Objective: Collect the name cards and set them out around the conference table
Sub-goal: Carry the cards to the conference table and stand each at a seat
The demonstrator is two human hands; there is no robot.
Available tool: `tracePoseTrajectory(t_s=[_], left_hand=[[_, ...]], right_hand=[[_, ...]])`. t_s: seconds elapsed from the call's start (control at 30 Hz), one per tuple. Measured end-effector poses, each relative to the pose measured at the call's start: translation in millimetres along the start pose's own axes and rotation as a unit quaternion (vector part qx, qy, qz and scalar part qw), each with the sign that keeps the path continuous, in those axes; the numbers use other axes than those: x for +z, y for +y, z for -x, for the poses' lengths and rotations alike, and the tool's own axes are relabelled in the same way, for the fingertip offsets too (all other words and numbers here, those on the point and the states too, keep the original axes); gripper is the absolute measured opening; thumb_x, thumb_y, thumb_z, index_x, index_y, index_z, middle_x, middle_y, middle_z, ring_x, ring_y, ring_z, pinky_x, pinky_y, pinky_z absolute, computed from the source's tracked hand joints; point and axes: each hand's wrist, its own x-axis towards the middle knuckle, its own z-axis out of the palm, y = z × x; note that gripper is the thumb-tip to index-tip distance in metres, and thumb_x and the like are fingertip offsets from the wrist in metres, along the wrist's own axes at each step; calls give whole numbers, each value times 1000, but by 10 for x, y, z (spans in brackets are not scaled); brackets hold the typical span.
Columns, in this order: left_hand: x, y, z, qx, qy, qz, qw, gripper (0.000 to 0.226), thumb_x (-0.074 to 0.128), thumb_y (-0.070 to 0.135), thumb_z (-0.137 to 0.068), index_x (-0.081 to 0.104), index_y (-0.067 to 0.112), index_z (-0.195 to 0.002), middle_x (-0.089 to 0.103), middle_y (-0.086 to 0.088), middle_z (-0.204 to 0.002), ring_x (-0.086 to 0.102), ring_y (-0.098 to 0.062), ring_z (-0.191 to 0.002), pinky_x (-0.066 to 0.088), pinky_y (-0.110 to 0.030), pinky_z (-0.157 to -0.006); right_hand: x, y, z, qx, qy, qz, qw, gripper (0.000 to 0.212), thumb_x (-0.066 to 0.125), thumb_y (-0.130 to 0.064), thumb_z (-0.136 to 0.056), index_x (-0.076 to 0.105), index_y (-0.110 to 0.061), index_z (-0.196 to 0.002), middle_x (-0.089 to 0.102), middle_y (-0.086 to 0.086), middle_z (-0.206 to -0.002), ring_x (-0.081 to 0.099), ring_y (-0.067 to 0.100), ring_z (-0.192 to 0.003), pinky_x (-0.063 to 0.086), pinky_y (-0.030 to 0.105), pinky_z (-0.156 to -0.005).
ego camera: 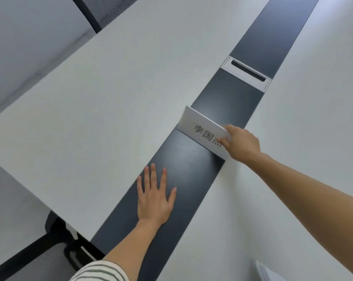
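A white name card [200, 126] with dark printed characters stands on the dark centre strip [183, 159] of the white conference table [110, 98]. My right hand [241, 145] grips the card's right end, thumb on its front face and fingers over the top edge. My left hand [154, 197] lies flat on the dark strip in front of the card, fingers straight and spread, holding nothing.
A silver cable hatch [246, 72] sits in the strip beyond the card. Black mesh chairs stand at the table's left side, one near [55, 250] and one far [102, 13]. A white object's corner [267, 272] shows at the bottom right.
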Motion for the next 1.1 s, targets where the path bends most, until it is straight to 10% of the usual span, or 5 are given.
tracePoseTrajectory(t_s=[0.63,0.9,1.1], left_hand=[[-45,17,-11,-5,-8,-12,1000,70,10,55,-95,26,15,-150,23,-19,-158,16,-34,-148,16,-53,-117],[-215,93,4,-4,-15,56,998,54,38,43,-96,47,14,-140,35,-19,-153,25,-35,-144,13,-47,-116],[-820,846,627,177,-132,277,935,49,54,50,-90,53,24,-131,53,10,-130,46,-8,-120,34,-31,-105]], right_hand=[[-33,7,149,-52,68,-12,996,62,59,-33,-90,36,-20,-145,45,6,-146,41,30,-133,37,45,-104],[-223,558,1286,-18,67,-149,986,22,59,-30,-90,70,-24,-108,75,-8,-98,68,13,-93,53,38,-86],[-194,1248,2383,43,52,-198,978,21,63,-38,-87,71,-28,-103,72,-17,-92,68,2,-87,54,37,-86]])
